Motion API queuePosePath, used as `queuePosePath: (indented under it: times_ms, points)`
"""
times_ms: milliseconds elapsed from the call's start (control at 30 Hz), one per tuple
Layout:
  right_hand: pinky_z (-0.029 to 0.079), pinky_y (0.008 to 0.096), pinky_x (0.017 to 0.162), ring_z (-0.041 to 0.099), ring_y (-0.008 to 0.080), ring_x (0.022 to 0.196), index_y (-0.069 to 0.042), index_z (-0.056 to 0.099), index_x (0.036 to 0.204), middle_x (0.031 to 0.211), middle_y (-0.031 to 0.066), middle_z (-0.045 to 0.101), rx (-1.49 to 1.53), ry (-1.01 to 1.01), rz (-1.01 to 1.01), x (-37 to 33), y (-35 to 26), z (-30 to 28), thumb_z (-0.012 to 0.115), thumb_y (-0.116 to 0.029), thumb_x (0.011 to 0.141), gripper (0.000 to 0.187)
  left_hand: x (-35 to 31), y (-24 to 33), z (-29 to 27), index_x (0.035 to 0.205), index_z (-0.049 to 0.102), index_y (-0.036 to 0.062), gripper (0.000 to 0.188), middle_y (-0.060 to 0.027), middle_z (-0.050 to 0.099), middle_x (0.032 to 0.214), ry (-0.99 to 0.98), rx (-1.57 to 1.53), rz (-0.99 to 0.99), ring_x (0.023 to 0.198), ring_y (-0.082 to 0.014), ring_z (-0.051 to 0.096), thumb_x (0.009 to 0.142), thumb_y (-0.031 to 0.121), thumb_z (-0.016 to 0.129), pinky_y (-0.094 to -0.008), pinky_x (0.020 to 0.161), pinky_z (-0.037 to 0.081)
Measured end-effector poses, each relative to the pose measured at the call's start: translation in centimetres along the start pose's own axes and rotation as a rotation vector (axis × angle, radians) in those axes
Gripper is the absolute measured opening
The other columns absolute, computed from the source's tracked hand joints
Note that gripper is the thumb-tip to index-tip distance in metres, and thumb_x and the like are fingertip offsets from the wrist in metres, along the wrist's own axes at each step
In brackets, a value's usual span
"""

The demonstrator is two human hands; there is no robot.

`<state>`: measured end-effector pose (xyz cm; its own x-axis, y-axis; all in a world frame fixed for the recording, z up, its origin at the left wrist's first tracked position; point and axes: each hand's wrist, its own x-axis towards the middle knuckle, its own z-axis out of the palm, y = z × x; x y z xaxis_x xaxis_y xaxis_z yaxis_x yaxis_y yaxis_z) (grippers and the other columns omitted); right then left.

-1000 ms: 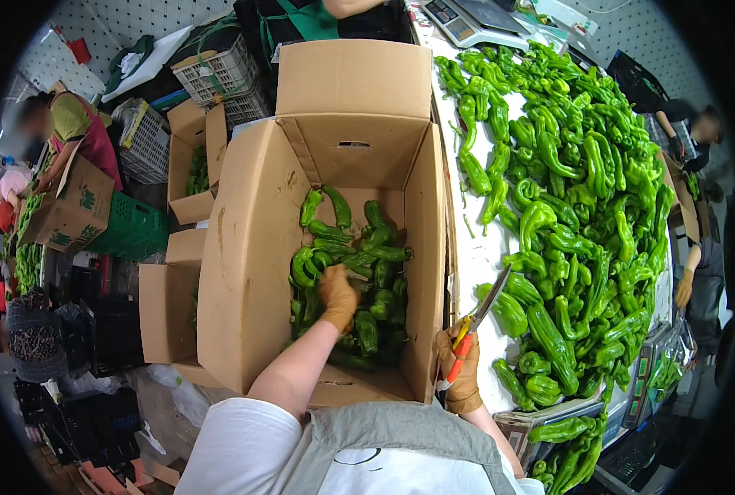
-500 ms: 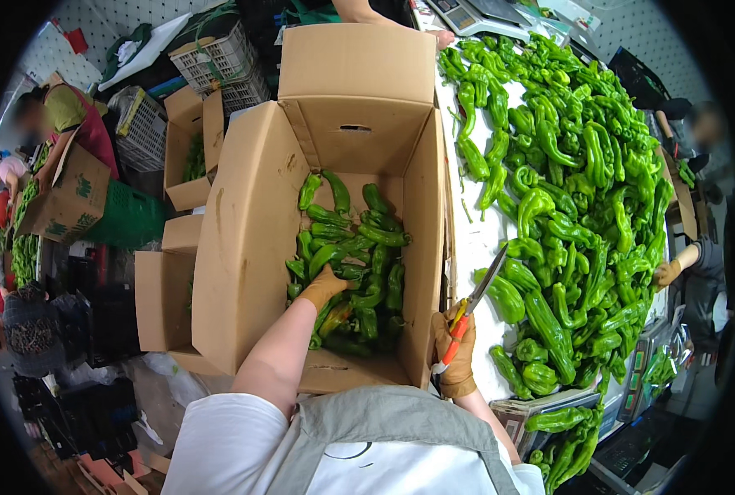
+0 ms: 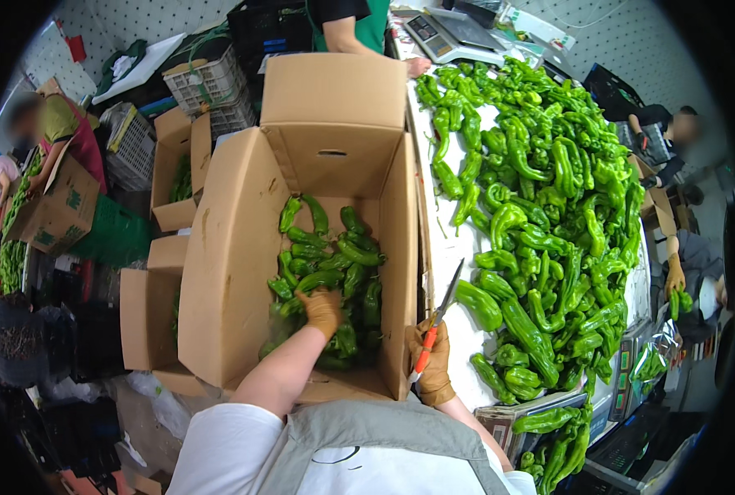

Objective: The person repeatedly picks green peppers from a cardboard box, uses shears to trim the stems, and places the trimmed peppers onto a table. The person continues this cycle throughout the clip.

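Observation:
Inside a tall open cardboard box (image 3: 334,157), my left hand (image 3: 323,310), in a tan glove, reaches down among long green peppers (image 3: 359,254). Its thumb points left; the other fingers are hidden, so any grip on a pepper cannot be made out. My right hand (image 3: 435,363), gloved alike, is closed around the orange handle of a pair of scissors (image 3: 427,345) at the box's right edge. The slim blades point up and away, over the white tabletop (image 3: 435,247). A large heap of green peppers (image 3: 549,206) covers the table just right of the scissors.
A scale (image 3: 454,37) stands at the table's far end, where a person's hand (image 3: 418,67) rests. More peppers lie at the near table corner. Smaller cardboard boxes (image 3: 148,318) stand left of mine. Other people work at the left and right, one with a gloved hand (image 3: 675,272).
The whole view has shifted slightly. My left hand has turned and moved deeper among the peppers in the box. My right hand still holds the scissors. The person at the far end shows more.

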<state>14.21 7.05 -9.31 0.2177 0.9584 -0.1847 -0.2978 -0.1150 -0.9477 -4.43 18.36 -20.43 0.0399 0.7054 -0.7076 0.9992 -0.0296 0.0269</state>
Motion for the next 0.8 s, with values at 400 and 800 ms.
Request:
queuePosePath:
  times_ms: [400,800]
  points:
    - [0.042,0.0247,0.076,0.048,0.0109,0.083,-0.002,0.046,0.113,0.090,0.0033,0.051,-0.167,0.014,0.028,-0.3,0.3,1.0,0.066,-0.014,0.083,0.039,8.6,3.5,8.5,0.127,0.045,0.0091,0.055,-0.0180,0.059,0.115,0.471,-0.436,0.913,0.103,-0.0359,0.058,0.083,0.040,0.052,-0.0422,0.092,0.043]
    - [0.034,0.0263,0.038,0.042,0.0106,0.042,-0.010,0.041,0.113,0.057,0.0000,0.039,-0.066,0.005,-0.209,0.3,0.5,1.8,0.048,0.004,0.083,0.034,8.3,3.2,10.4,0.128,0.040,0.0003,0.063,-0.0132,0.059,0.107,0.177,-1.289,0.423,0.094,-0.0244,0.058,0.079,0.029,0.067,-0.0349,0.080,0.047]
